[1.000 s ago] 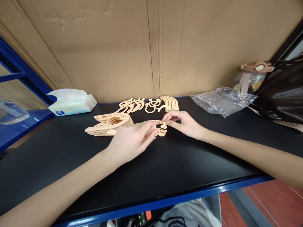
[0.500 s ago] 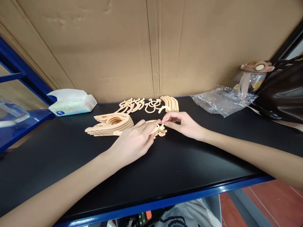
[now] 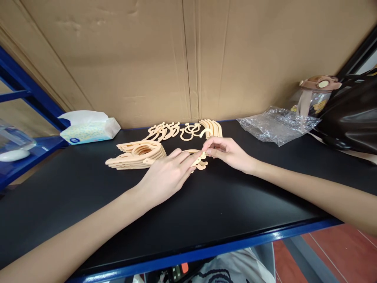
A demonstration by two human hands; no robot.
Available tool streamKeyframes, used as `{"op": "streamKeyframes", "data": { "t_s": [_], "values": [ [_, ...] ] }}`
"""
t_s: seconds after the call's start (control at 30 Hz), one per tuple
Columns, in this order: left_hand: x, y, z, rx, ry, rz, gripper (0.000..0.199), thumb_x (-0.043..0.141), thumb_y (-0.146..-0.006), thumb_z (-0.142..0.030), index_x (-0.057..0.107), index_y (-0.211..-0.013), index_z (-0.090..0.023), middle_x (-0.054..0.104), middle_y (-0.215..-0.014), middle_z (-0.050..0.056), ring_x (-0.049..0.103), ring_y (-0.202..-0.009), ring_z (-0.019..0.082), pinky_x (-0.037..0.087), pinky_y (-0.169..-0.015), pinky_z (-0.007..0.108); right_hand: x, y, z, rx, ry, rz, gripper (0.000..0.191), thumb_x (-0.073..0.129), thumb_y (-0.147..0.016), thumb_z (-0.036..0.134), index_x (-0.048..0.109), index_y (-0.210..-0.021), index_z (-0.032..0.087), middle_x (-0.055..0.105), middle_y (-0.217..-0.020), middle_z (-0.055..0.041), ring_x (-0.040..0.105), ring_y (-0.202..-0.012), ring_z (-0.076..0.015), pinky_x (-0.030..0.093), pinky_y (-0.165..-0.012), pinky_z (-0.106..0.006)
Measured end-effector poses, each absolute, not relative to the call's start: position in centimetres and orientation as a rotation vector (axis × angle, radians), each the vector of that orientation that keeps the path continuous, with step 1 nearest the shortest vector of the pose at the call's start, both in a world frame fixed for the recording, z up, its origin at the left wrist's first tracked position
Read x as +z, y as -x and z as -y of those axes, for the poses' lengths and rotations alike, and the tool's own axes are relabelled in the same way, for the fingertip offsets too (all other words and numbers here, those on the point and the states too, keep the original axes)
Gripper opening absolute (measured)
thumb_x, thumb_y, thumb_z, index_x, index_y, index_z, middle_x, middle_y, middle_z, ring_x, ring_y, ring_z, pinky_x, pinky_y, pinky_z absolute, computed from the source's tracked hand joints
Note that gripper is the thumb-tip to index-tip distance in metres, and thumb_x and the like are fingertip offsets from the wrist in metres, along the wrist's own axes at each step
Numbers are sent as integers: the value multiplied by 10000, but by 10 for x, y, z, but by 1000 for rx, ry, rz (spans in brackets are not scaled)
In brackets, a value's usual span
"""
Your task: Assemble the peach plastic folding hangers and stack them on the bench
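While the left hand (image 3: 166, 171) is pinching a smooth, elongated beige plastic piece (image 3: 149, 161) above the matte black surface's (image 3: 182, 220) middle, the right hand (image 3: 228, 153) is pinching a small beige part (image 3: 203, 155) at its end. Layered, curved beige hangers (image 3: 119, 161) are lying leftward; room is stretching to the blue near edge (image 3: 188, 256).
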State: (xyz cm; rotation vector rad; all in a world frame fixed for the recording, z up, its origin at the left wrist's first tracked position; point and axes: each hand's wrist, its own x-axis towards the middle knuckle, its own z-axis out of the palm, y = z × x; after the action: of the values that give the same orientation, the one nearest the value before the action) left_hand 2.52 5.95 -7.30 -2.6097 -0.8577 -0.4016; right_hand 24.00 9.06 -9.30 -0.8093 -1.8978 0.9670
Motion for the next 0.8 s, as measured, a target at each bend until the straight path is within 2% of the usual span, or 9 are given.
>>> {"op": "streamKeyframes", "data": {
  "t_s": [0.33,0.8],
  "values": [
    [-73,-25,-59,-420,2604,854,364,353,-974,-292,498,-1285,-171,644,-1088,63,555,-885,194,442,-694,299,-90,-240,-89,1094,805,1816,80,612,-801,240,625,-805,161,599,-774,4,547,-708,-99,443,-685,-252],
    [-72,-21,-59,-518,2685,816,337,369,-970,-255,485,-1271,-159,649,-1029,72,564,-895,183,460,-702,283,-90,-243,-90,1177,830,1838,159,623,-808,308,666,-890,179,640,-834,-14,563,-724,-110,450,-659,-250]
  ]
}}
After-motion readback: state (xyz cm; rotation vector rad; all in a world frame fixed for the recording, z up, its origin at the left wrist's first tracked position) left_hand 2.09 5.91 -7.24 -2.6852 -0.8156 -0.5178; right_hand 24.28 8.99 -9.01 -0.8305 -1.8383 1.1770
